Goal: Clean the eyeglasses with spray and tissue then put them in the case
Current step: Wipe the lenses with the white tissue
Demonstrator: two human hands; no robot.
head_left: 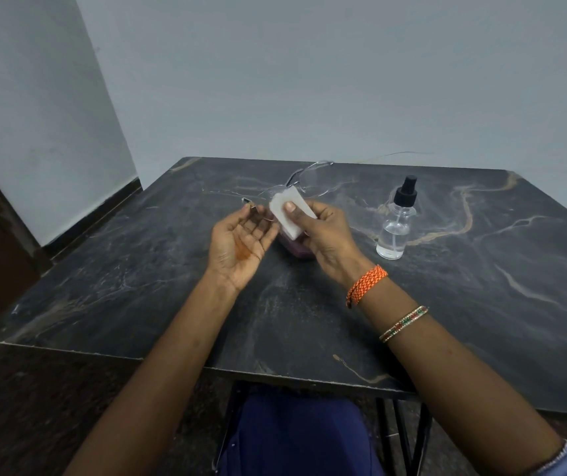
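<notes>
Currently we're mid-frame: right hand (323,231) pinches tissue (290,214) over one lens; left hand (241,242) grips glasses (309,182) by their left end, long axis running up-right. Case (296,250) sits below, spray (397,223) right.

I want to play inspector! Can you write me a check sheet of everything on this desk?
Surface: dark marble-patterned table, bare apart from the items below.
Job's things: thin metal-framed eyeglasses held up; folded white tissue on one lens; clear glass spray bottle with black nozzle upright; purple case partly hidden under the hands.
Clutter: nothing seen.
Hands: left hand steadies the frame; right hand pinches the tissue.
Cables: nothing seen.
Surroundings: pale walls, dark floor.
</notes>
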